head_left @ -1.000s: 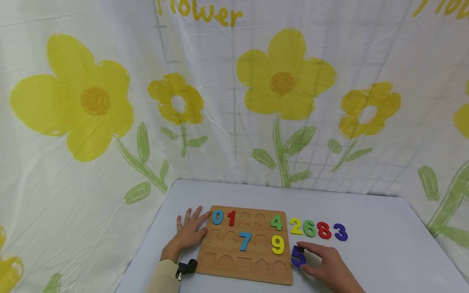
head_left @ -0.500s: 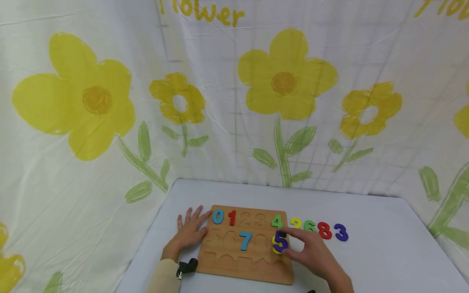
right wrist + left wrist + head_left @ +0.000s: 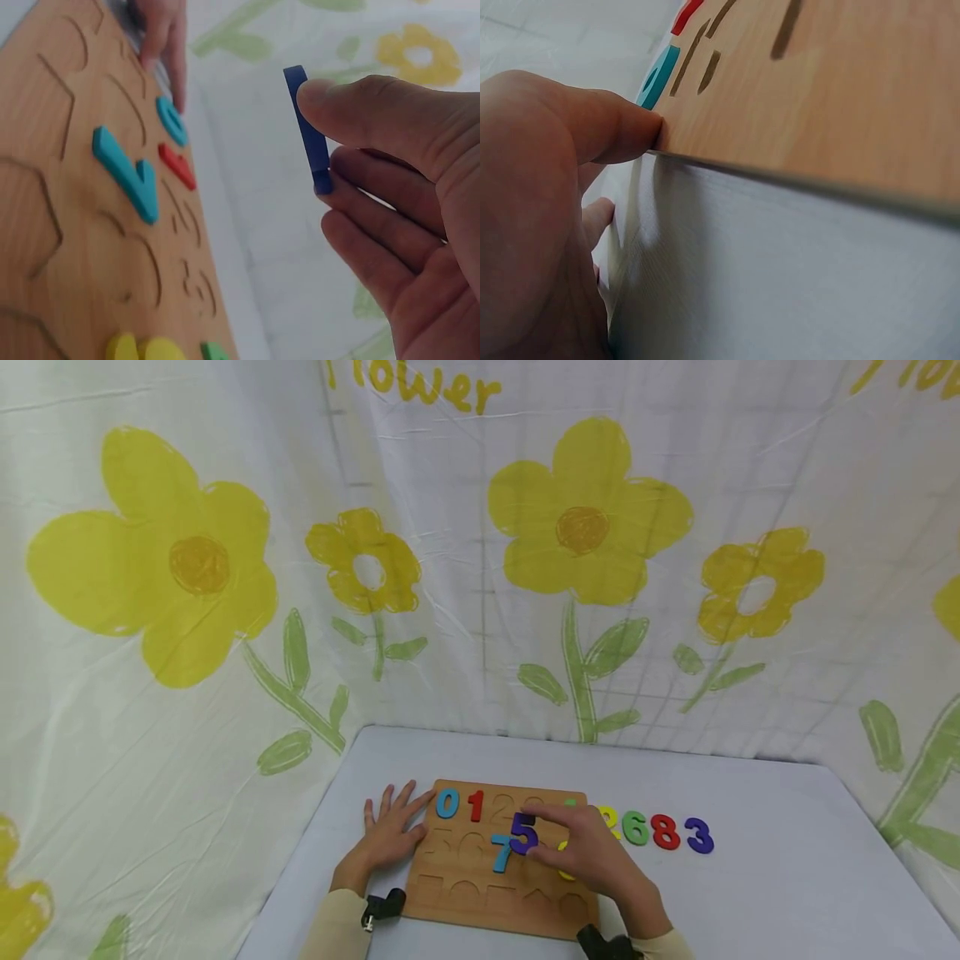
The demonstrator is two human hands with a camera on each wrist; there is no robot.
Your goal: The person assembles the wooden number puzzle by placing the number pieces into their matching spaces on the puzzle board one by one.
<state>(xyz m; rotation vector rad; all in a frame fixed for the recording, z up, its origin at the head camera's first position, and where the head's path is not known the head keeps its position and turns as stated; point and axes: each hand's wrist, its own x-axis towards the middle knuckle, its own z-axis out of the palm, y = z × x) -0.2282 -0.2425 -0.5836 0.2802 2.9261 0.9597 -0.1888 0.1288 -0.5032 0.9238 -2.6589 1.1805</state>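
Observation:
A wooden number puzzle board [image 3: 442,906] lies on the table, with a blue 0 [image 3: 447,803], a red 1 [image 3: 476,807] and a blue 7 [image 3: 500,853] in place. My right hand [image 3: 592,852] pinches a purple number 5 [image 3: 523,835] between thumb and fingers. In the right wrist view the 5 [image 3: 309,127] is seen edge-on, raised off the board. That hand partly covers the green 4 and the yellow 9 in the head view. My left hand [image 3: 387,839] rests spread at the board's left edge, a fingertip touching its corner in the left wrist view.
To the right of the board a row of loose numbers lies on the white table [image 3: 787,877]: a yellow 2 [image 3: 609,818], a green 6 [image 3: 635,828], a red 8 [image 3: 664,832] and a purple 3 [image 3: 699,836]. A flower-printed curtain [image 3: 450,693] hangs behind.
My right hand has carried the purple 5 leftward from beside the board, past the yellow 9, to above the board near the blue 7. The left hand has stayed put.

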